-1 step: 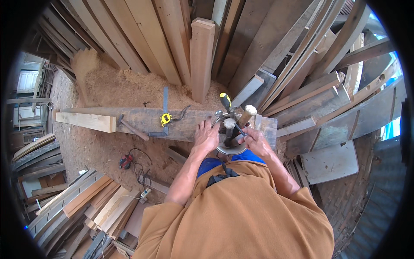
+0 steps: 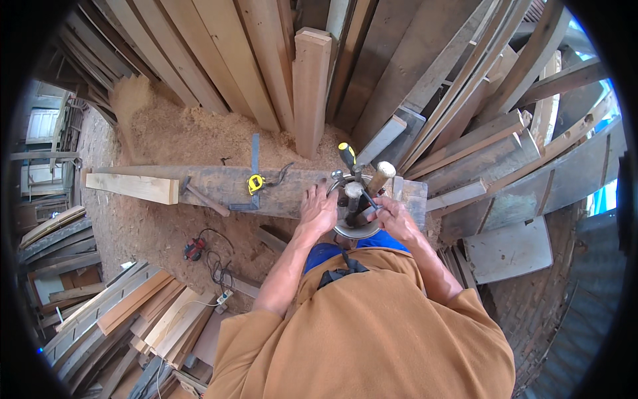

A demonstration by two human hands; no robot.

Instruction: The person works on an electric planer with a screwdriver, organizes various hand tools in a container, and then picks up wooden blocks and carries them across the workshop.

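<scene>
I stand at a dark weathered beam [image 2: 219, 189] lying across sawdust. A round metal bucket [image 2: 356, 233] sits at its right end, against my body. Several tools stand in the bucket: a screwdriver with a yellow and black handle [image 2: 347, 157], a wooden handle [image 2: 381, 177] and a hammer head [image 2: 353, 190]. My left hand [image 2: 318, 210] lies flat on the beam with fingers spread, touching the bucket's left rim. On the bucket's right side, my right hand [image 2: 395, 218] is closed around a thin dark tool [image 2: 369, 202].
A yellow tape measure [image 2: 255, 183] and a metal square [image 2: 253, 159] lie on the beam, with a pale plank [image 2: 133, 187] at its left end. A red power tool [image 2: 193, 249] with its cord lies on the sawdust. Boards lean behind; planks [image 2: 133, 312] are stacked lower left.
</scene>
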